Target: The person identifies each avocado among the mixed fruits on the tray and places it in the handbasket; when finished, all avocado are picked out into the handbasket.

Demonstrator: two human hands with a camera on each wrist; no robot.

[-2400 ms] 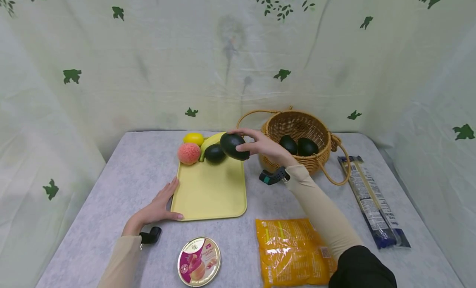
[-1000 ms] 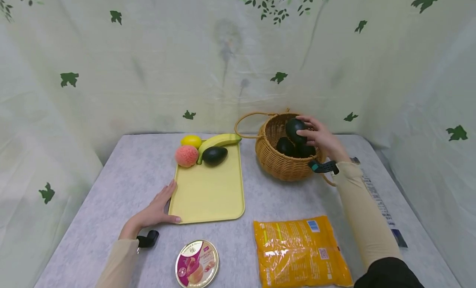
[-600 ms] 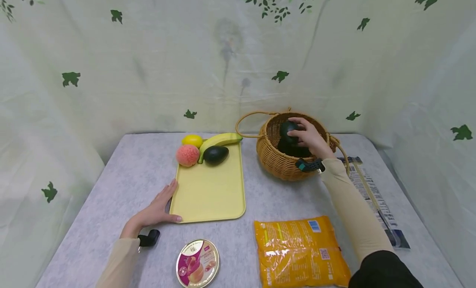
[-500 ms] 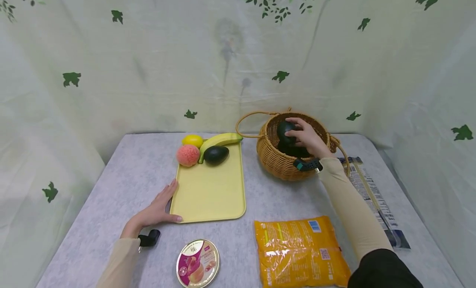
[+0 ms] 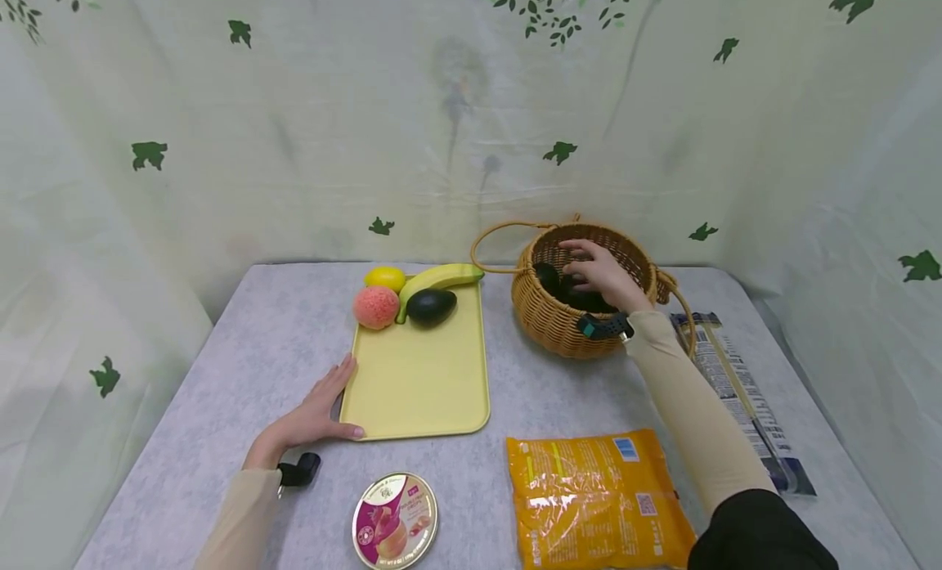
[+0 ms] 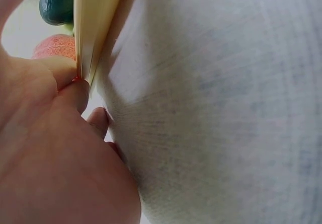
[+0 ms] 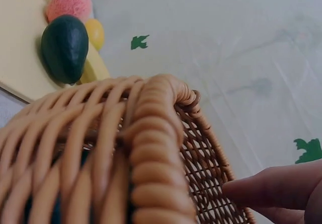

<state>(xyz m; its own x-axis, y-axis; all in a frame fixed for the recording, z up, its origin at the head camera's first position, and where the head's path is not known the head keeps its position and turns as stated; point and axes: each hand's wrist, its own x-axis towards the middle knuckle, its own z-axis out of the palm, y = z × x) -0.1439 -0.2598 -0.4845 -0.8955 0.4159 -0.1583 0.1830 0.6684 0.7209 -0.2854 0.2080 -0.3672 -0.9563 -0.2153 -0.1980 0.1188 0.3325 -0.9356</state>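
Observation:
My right hand (image 5: 599,274) reaches over the mouth of a wicker basket (image 5: 548,329), fingers spread and nothing between them. Dark green avocados (image 5: 545,277) lie inside, partly hidden by that hand. In the right wrist view its fingers (image 7: 276,186) are beside the basket's woven rim (image 7: 156,143). My left hand (image 5: 312,413) rests at the left edge of a yellow tray (image 5: 415,382), thumb at the near corner and fingers along the side. At the tray's far end sit another avocado (image 5: 431,307), a banana (image 5: 445,276), a lemon (image 5: 385,278) and a pink, rough-skinned round fruit (image 5: 376,307).
Nearest me on the grey table (image 5: 184,439) is a round tin (image 5: 395,521) with a peach picture. An orange plastic packet (image 5: 596,500) lies right of it. Past the right forearm is a long dark packet (image 5: 743,398). A leaf-patterned curtain (image 5: 353,104) surrounds the table.
My right hand carried an avocado from above the tray to the basket, lowered it in and let go; its fingers have spread. My left hand stays at the tray's edge.

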